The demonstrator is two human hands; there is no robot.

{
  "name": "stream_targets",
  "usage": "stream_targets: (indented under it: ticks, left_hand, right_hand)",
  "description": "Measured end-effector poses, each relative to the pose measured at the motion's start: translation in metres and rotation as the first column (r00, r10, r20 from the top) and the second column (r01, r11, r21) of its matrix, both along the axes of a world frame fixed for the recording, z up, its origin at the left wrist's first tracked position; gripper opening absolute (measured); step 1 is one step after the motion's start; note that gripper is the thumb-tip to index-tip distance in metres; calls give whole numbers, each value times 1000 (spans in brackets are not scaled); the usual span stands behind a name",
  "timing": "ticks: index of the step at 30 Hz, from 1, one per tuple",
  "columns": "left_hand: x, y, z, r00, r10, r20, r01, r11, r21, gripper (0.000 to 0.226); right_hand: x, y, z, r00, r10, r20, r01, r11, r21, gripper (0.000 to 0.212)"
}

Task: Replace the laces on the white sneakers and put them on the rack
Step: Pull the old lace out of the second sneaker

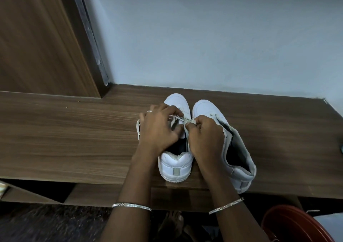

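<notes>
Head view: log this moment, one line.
left hand: pinches lace | right hand: pinches lace | left white sneaker: under both hands | right white sneaker: beside it

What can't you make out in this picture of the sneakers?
Head view, left sneaker: eyelets hidden under the left hand and right hand.
Head view, lace: too thin and blurred to tell how it's threaded.
Head view, red tub: cut off by the bottom edge.

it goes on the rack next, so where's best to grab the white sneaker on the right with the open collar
Put the grip on the heel collar of the white sneaker on the right, coming from the near side. Its heel sits at the near edge of the brown wooden top and the collar gapes wide, so fingers should fit inside, thumb outside.
</notes>
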State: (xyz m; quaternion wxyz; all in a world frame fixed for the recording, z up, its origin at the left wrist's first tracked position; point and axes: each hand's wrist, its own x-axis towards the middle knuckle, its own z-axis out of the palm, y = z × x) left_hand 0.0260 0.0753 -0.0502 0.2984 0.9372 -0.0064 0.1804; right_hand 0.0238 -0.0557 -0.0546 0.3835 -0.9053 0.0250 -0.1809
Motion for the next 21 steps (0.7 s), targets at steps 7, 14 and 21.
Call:
stream_targets:
  ticks: [7,14,21]
  left_hand:
    - [2,-5,-4,984,151,95,-150,989,-13,6]
    - [-1,-13,-5,980,201,3,-163,804,-572,13]
    - [2,-7,-3,935,353,8,-212,580,-786,8]
  right_hand:
    - [1,1,0,1000,2,-5,-2,1000,8,37]
    - [1,2,2,999,-14,-29,15,1000,11,36]
    - [-1,2,1,997,-72,-36,72,997,9,29]
